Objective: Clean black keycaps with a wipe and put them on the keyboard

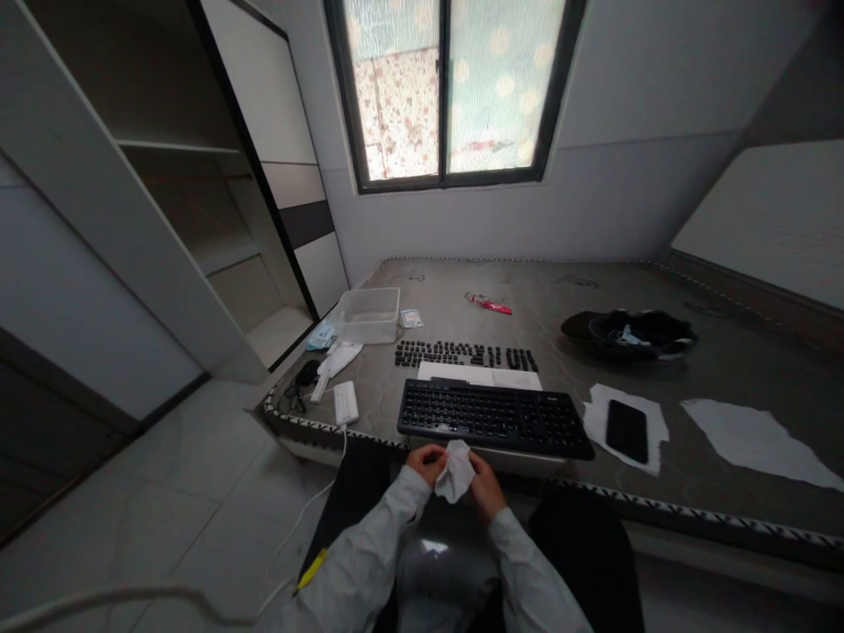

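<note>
The left hand (428, 462) and right hand (486, 488) both pinch 1 white tissue (456, 473), held up at the near edge of the keyboard (494, 418). Loose keycaps (465, 354) lie beyond; to the right, 1 phone (627, 431) rests on paper (657, 432).

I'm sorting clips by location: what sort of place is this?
Probably a bedroom: there's what looks like a grey mattress, a tall, partly open wardrobe on the left, and a window in the far wall.
</note>
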`<state>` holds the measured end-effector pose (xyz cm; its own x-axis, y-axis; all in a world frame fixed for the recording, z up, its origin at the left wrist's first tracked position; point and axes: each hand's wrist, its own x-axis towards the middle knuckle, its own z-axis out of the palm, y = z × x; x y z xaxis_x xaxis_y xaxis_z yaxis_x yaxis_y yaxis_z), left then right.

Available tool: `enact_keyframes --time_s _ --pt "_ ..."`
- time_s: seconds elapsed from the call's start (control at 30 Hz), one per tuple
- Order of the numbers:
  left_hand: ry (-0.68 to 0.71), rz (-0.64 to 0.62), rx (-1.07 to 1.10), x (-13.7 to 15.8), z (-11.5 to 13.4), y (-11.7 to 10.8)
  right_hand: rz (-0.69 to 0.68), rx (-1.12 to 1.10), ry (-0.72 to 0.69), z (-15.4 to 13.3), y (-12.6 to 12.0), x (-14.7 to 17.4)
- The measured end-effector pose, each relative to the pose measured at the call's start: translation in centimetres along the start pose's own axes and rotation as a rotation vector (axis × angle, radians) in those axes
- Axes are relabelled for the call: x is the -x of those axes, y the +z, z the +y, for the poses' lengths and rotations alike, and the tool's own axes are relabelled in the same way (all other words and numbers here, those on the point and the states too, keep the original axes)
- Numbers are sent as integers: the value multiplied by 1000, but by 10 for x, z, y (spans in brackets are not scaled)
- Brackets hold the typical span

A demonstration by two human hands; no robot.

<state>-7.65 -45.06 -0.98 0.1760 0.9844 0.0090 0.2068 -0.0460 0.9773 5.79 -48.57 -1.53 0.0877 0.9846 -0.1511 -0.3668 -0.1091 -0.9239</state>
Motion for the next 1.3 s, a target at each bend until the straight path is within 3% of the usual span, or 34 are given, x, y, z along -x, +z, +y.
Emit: enact_keyframes --time_s 0.27,0.6,0.9,1.13,1.3 --pt "-55 23 86 -1 -6 10 36 -44 33 2 -4 -1" --pt "-101 38 211 -10 -10 6 -17 -107 34 -5 2 0" --pt "-47 106 160 -7 -3 0 42 -124 34 -9 3 3" --pt "-74 3 110 0 7 3 91 -131 39 -3 -4 0" --pt "-97 38 33 4 3 5 47 -131 72 -5 -3 2"
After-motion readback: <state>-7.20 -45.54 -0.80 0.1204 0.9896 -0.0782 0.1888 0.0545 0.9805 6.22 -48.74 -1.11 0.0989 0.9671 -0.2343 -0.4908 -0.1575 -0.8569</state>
